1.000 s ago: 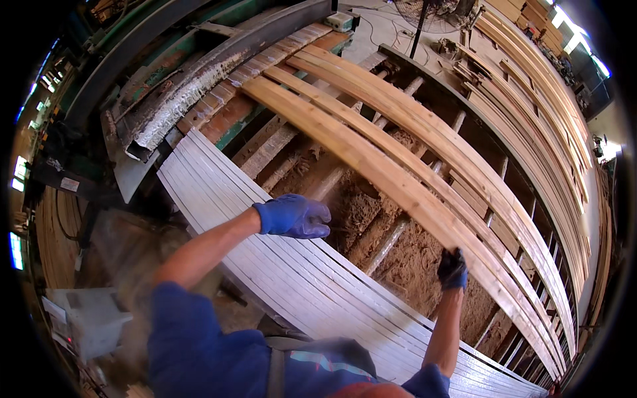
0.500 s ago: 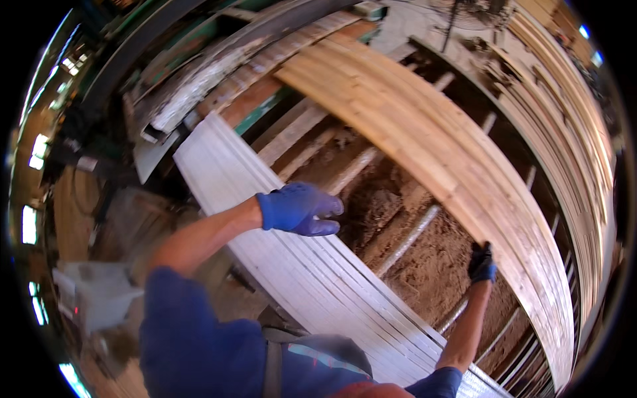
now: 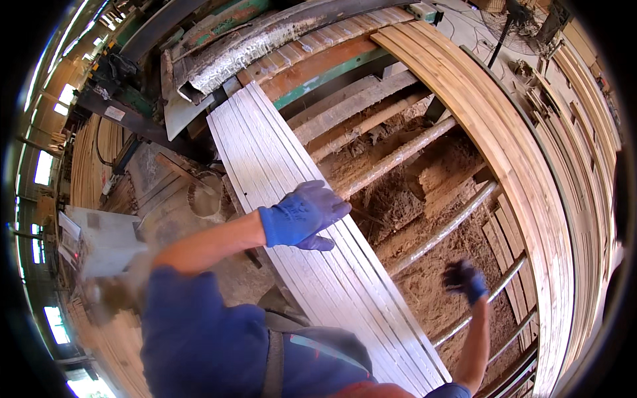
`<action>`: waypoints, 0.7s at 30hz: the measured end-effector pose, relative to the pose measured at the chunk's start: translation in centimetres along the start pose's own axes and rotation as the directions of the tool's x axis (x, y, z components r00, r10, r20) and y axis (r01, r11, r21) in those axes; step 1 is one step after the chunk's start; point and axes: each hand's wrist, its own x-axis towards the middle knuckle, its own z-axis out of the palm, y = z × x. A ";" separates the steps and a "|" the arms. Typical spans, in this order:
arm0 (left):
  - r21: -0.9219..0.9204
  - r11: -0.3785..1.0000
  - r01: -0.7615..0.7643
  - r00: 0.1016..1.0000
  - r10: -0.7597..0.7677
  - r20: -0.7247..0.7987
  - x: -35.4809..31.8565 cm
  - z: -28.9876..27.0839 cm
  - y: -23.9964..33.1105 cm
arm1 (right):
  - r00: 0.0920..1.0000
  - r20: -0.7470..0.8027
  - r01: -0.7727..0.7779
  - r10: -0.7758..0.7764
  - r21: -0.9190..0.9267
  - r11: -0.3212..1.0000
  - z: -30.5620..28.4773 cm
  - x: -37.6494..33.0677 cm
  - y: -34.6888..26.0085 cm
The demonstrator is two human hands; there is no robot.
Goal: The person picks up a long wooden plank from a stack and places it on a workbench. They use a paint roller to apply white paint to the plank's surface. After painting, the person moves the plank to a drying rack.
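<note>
My left hand (image 3: 306,215), in a blue glove, is over the inner edge of a row of long whitish boards (image 3: 245,149). Its fingers stretch toward the gap with the thumb apart, and it holds nothing. Whether the palm touches the boards I cannot tell. My right hand (image 3: 466,280), also gloved, hangs above the open frame with its fingers apart and nothing in them. To its right lies a band of long yellowish wood planks (image 3: 488,136), side by side across metal bars (image 3: 444,229).
Under the bars lies brown sawdust (image 3: 424,265) with loose boards. A machine with a worn metal beam (image 3: 245,56) borders the far side. More long planks (image 3: 584,159) are stacked at the far right. A fan (image 3: 511,30) stands at the back; a pale box (image 3: 103,242) is at left.
My right hand has let go of the wood planks' edge and drawn away from it. The gap between planks and whitish boards looks wider. My left hand has spread; the view has shifted.
</note>
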 end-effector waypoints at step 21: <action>0.414 0.898 -0.148 0.851 0.329 -0.409 15.7 3.8 4.3 | 0.951 -0.016 0.082 -0.310 -0.950 0.300 -3.2 -0.8 0.9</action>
